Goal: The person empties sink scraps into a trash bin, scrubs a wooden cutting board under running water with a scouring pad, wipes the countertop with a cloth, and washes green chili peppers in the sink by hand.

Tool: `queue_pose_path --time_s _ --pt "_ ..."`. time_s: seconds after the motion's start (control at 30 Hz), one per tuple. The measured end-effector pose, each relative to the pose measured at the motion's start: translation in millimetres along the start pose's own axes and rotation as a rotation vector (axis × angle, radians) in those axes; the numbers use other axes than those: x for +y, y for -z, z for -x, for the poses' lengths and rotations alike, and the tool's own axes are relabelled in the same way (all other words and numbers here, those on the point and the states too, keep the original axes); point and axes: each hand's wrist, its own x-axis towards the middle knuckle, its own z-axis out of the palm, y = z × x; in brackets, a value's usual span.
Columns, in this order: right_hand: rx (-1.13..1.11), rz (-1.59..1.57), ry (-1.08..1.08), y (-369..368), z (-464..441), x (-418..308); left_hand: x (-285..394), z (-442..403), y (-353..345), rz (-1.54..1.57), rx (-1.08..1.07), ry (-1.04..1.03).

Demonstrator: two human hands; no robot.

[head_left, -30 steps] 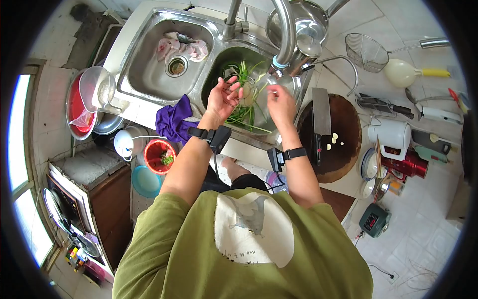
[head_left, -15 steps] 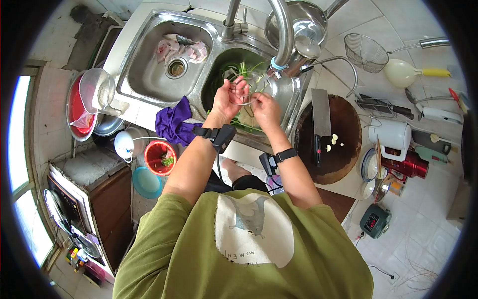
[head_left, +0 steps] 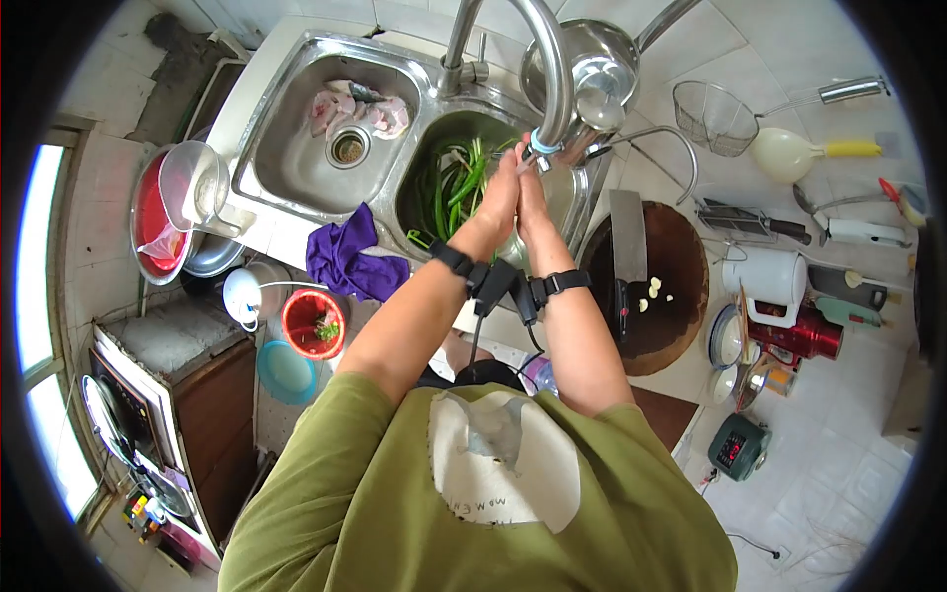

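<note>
My left hand [head_left: 502, 194] and my right hand [head_left: 531, 197] are pressed palm to palm over the right sink basin [head_left: 406, 187], just below the faucet [head_left: 560, 89]. Their fingers look straight, though the faucet end partly covers the tips. Nothing shows between the palms. Beside my left hand, long green vegetables [head_left: 441, 189], seemingly peppers and scallions, lie in the basin. Water appears to sit in the basin to the right of my hands. Pale cut pieces of fish [head_left: 347, 111] rest in the left basin [head_left: 286, 163].
A cleaver [head_left: 628, 237] lies on a round chopping board [head_left: 671, 331] with garlic pieces [head_left: 649, 293]. A purple cloth [head_left: 350, 259] drapes the counter's front edge. Behind the faucet stands a metal pot [head_left: 602, 59]. A red bucket [head_left: 314, 324] is at lower left.
Both hands came together and moved up toward the faucet, fingers straightened. A thin pale loop between them earlier is no longer visible. More of the green vegetables shows now.
</note>
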Motion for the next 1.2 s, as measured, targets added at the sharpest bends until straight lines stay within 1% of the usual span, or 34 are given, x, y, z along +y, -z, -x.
queue_pose_path --time_s 0.03,0.07,0.1,0.13,0.2,0.27,0.3,0.33,0.37,0.4,0.47,0.5,0.53,0.57,0.6,0.63,0.67,0.7,0.73,0.8,0.83,0.87,0.93,0.97,1.0,1.07,1.1,1.13,1.2 --pt "-0.002 0.003 -0.002 -2 -2 -5 -2 6 1 0.005 -0.028 -0.018" --pt "-0.043 0.032 -0.155 2 -6 -11 -7 10 3 0.004 -0.059 -0.032" --pt "-0.060 0.045 -0.220 2 -8 -15 -9 15 0 0.072 -0.082 -0.011" --pt "-0.077 0.059 -0.285 1 -10 -19 -15 6 3 0.161 -0.059 -0.023" --pt "-0.076 0.490 -0.282 -15 -7 -10 -1 1 12 0.350 -0.015 0.013" --pt "-0.093 0.589 0.225 -21 -2 11 -2 -24 40 0.394 -0.102 0.093" --pt "-0.061 0.643 0.328 -18 -2 19 2 -21 40 0.408 -0.128 0.097" --pt "-0.070 0.662 0.329 -11 -1 21 3 -18 37 0.419 -0.154 0.096" --pt "-0.113 0.667 0.239 -12 20 -17 0 -18 30 0.357 -0.139 0.073" --pt "-0.130 0.595 0.042 -2 12 -10 -9 -17 28 0.297 -0.111 0.053" --pt "-0.189 0.335 -0.026 12 11 -19 -41 -37 39 0.001 -0.117 0.026" --pt "-0.181 0.338 -0.007 15 14 -33 -18 -4 16 -0.035 -0.163 0.048" --pt "-0.169 0.299 -0.173 18 19 -47 -14 -7 20 -0.037 -0.177 0.039" --pt "-0.154 0.257 -0.340 23 24 -60 -10 -16 32 -0.392 -0.211 -0.019" --pt "-0.143 0.253 -0.325 32 27 -62 -4 -15 34 -0.749 -0.239 -0.082" --pt "-0.155 0.215 -0.357 39 30 -64 -5 -10 32 -0.756 -0.254 -0.095" --pt "-0.170 0.177 -0.388 45 32 -67 3 8 25 -1.013 -0.232 -0.295" --pt "-0.135 0.110 -0.382 48 41 -77 6 21 23 -1.264 -0.201 -0.500" --pt "-0.131 0.105 -0.367 55 42 -77 8 30 24 -1.269 -0.208 -0.515" --pt "-0.165 0.203 -0.231 75 38 -64 17 49 22 -1.201 -0.467 -0.774" --pt "-0.030 0.225 -0.199 86 39 -60 26 63 18 -0.976 -0.569 -0.497" --pt "-0.030 0.221 -0.190 95 49 -67 36 68 17 -0.981 -0.573 -0.506" --pt "0.032 0.367 -0.121 110 80 -97 54 73 23 -0.637 -0.692 -0.201" --pt "0.022 0.419 -0.089 116 96 -117 64 78 23 -0.498 -0.617 -0.052" --pt "0.012 0.474 -0.058 123 113 -138 64 70 28 -0.500 -0.620 -0.057" --pt "0.025 0.591 0.110 141 138 -181 50 31 44 -0.420 -0.483 -0.005" --pt "0.026 0.580 0.157 146 154 -213 45 11 44 -0.541 -0.371 0.008" --pt "0.026 0.570 0.199 151 167 -245 41 -4 43 -0.539 -0.373 0.006" --pt "0.105 0.392 0.315 172 175 -293 36 -24 38 -0.407 -0.383 0.010"
